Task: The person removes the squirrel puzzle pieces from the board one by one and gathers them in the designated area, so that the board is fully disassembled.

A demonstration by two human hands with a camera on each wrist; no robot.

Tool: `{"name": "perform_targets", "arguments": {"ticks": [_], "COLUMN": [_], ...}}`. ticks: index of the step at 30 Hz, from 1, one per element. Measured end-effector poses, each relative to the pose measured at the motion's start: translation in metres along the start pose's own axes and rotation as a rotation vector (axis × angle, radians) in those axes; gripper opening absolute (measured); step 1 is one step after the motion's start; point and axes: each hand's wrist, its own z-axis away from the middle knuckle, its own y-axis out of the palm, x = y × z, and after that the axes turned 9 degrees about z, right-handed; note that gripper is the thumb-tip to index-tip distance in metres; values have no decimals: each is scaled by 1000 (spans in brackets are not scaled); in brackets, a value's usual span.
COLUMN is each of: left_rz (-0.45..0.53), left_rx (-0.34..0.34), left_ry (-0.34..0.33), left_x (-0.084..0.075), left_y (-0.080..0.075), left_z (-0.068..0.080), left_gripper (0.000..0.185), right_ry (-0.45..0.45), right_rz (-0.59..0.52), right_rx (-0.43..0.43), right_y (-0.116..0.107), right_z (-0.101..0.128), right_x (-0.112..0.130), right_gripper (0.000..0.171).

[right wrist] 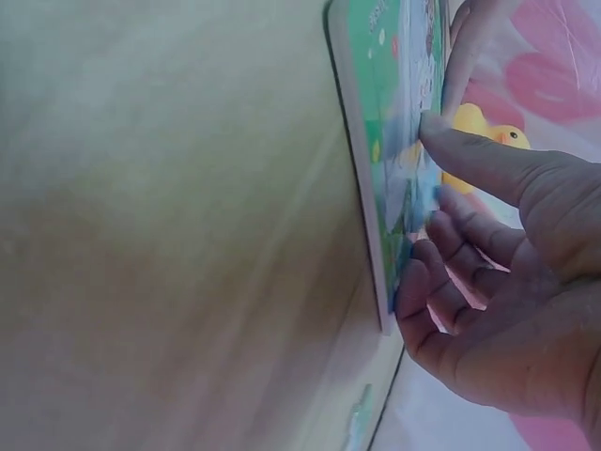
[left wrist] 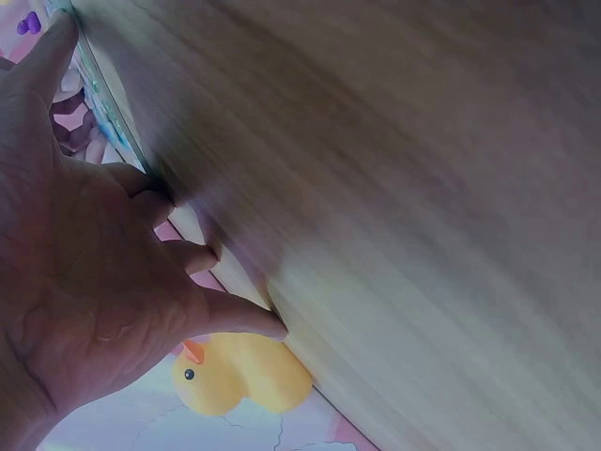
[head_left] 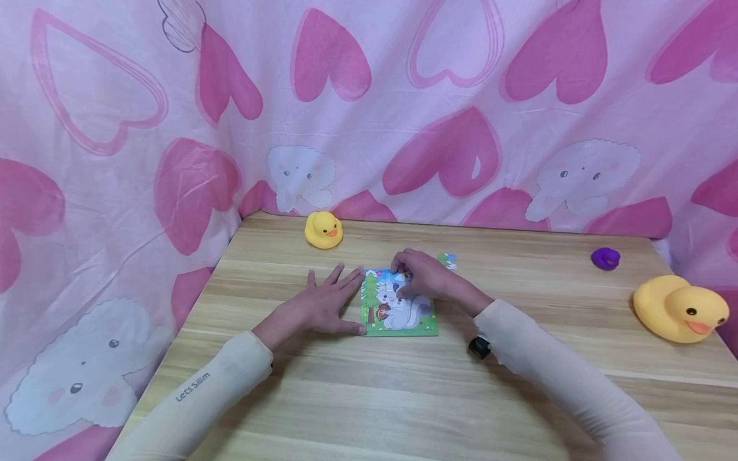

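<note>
A square picture puzzle (head_left: 398,320) with a squirrel, a tree and a green border lies flat on the table. My left hand (head_left: 323,306) rests beside it with fingers spread, index fingertip and thumb touching its left edge. Over the puzzle's upper right part, my right hand (head_left: 425,274) has bent fingers and seems to pinch a small puzzle piece, largely hidden by the fingers. In the right wrist view its thumb (right wrist: 474,155) touches the picture surface. A loose puzzle piece (head_left: 447,260) lies just beyond the right hand.
A small yellow duck (head_left: 324,230) stands at the back left of the wooden table (head_left: 346,397). A purple duck (head_left: 606,258) and a large yellow duck (head_left: 677,308) stand at the right. Pink heart-patterned cloth (head_left: 357,147) hangs behind and at the sides.
</note>
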Motion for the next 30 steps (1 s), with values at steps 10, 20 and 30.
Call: {"name": "perform_targets", "arguments": {"ticks": [10,20,30], "left_rz": [1,0,-7], "left_rx": [0,4,-5], "left_ry": [1,6,12], "left_x": [2,0,0], "left_y": [2,3,1], "left_z": [-1,-1,1], "left_gripper": [120,119,120], "right_ry": [-67,-62,-28], "right_rz": [-64,-75,-105], "right_rx": [6,91,-30], "right_y": [1,-3,-7], "right_z": [0,-3,7], "right_x": [-7,-10,-19], "right_gripper": [44,40,41]}}
